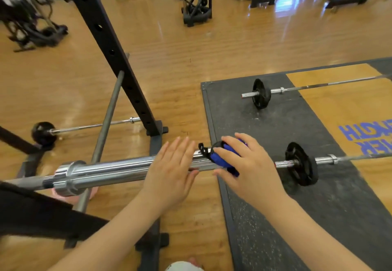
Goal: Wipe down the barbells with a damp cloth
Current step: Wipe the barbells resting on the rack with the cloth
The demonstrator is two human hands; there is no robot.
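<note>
Rack: black steel perforated squat rack [118, 58] carries the bar at the left.
Bar: long chrome steel barbell sleeve [110, 172], heavy, stiff and probably slippery when damp; it likely needs steadying from above.
Left hand [171, 171]: fingers straight, flat on the sleeve.
Right hand [246, 164]: curled around 1 soft blue-and-black cloth [228, 156] at the sleeve's end.

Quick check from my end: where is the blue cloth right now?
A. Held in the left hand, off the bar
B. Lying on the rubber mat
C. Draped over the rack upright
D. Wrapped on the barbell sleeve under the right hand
D: the right hand curls over the blue cloth on the chrome barbell sleeve, while the left hand lies flat with straight fingers against the sleeve beside it.
</note>
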